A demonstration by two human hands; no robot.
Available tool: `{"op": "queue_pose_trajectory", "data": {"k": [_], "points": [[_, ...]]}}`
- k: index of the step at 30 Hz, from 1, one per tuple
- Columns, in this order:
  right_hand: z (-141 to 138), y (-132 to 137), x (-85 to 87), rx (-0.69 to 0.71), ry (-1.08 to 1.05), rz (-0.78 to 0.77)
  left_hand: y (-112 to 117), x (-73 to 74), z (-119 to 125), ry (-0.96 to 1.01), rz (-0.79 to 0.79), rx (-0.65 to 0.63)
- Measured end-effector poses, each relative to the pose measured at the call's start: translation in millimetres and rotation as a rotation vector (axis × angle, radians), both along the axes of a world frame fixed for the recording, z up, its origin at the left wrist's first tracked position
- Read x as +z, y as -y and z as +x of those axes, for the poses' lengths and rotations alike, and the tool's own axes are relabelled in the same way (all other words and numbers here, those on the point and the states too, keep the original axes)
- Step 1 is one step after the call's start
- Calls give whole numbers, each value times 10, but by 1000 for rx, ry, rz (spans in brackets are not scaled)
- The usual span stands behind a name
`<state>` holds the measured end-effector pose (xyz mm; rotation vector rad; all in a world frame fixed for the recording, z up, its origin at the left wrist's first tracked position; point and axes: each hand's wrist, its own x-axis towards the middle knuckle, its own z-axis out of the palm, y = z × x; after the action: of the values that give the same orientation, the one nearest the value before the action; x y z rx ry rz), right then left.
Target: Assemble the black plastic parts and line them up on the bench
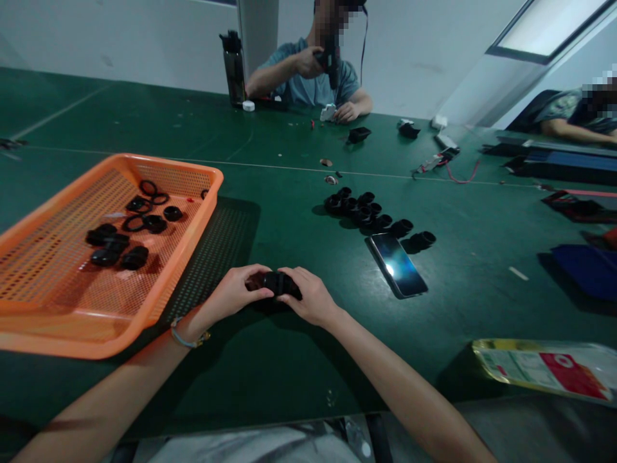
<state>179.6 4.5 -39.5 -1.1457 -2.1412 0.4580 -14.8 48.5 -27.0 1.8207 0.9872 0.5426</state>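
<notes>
My left hand [234, 292] and my right hand [312, 296] meet over the green table [270, 360], both closed on one small black plastic part [278, 281] held between the fingertips. An orange mesh tray [159, 283] at my left holds several black rings and caps [116, 247]. A cluster of several black cylindrical parts [366, 212] lies beyond my hands to the right.
A phone [398, 263] lies face up by the black parts. A printed plastic bag [549, 370] sits at the near right edge. Across the table a person [313, 77] works beside a dark bottle [234, 67]. Another person's arm [573, 125] and dark items are at the far right.
</notes>
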Motion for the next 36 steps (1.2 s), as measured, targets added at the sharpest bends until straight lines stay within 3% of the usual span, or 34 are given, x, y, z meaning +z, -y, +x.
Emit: {"op": "queue_pose_trajectory", "data": {"k": [10, 19, 24, 30, 33, 36], "points": [[-12, 8, 24, -8, 6, -85, 9, 34, -6, -146, 254, -28], [-21, 6, 33, -19, 51, -170, 3, -23, -29, -129, 383, -93], [-25, 7, 30, -18, 19, -85, -6, 8, -26, -83, 275, -79], [-32, 15, 15, 6, 12, 100, -18, 22, -3, -6, -29, -118], [-37, 15, 20, 21, 23, 127, -16, 29, 13, -14, -148, -125], [-42, 15, 30, 17, 18, 113, -12, 32, 20, 0, -169, -97]]}}
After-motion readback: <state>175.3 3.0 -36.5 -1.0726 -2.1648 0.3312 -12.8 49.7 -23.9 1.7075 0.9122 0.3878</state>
